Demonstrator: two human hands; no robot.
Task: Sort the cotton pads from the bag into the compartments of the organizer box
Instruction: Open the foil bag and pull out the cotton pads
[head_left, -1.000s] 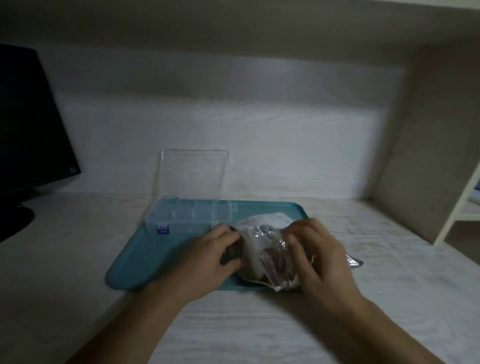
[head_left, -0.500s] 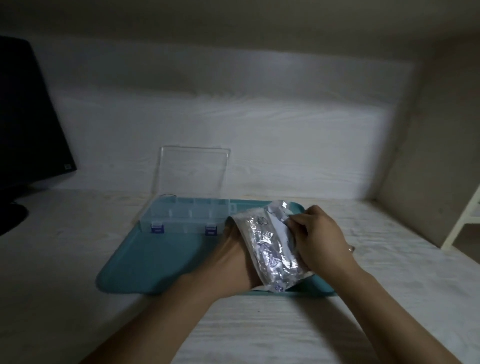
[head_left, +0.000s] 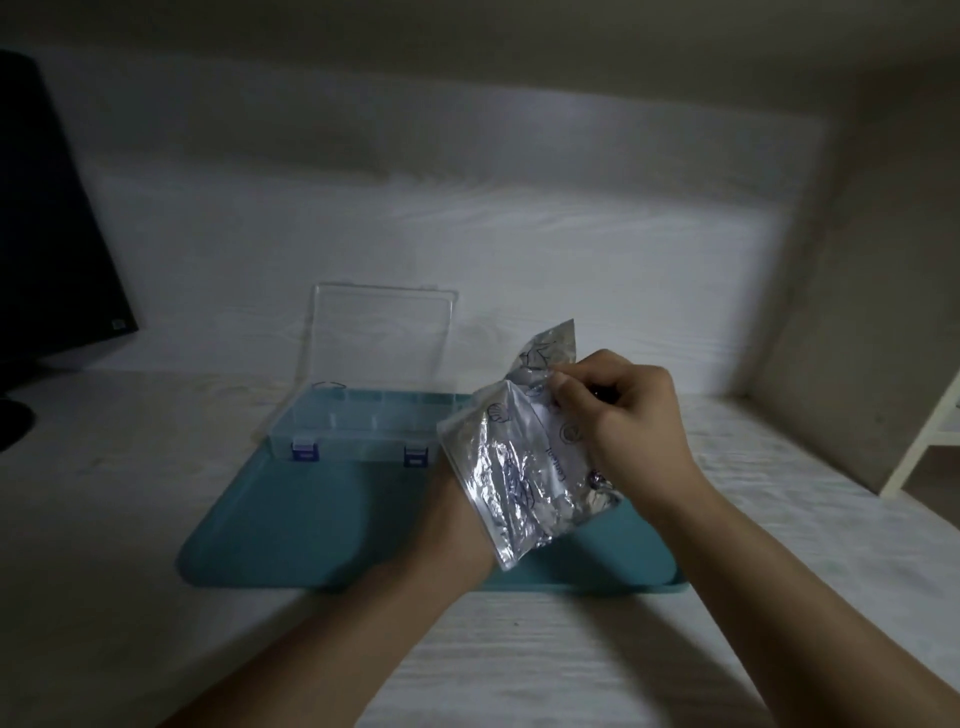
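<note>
Nearest, over the teal plastic tray (head_left: 322, 525) on the pale counter (head_left: 104, 597), the crinkled silvery plastic bag (head_left: 524, 467) is held up; the right hand (head_left: 623, 421) pinches its top edge. The left hand (head_left: 457, 519) sits behind it, fingers hidden. Beyond, the clear compartmented organizer box (head_left: 363, 421) stands open, apparently unfilled; sorting seems not yet begun.

bag (head_left: 524, 457) lifted upright (off the tray (head_left: 322, 519)), right hand (head_left: 623, 415) peeling its flap
</note>
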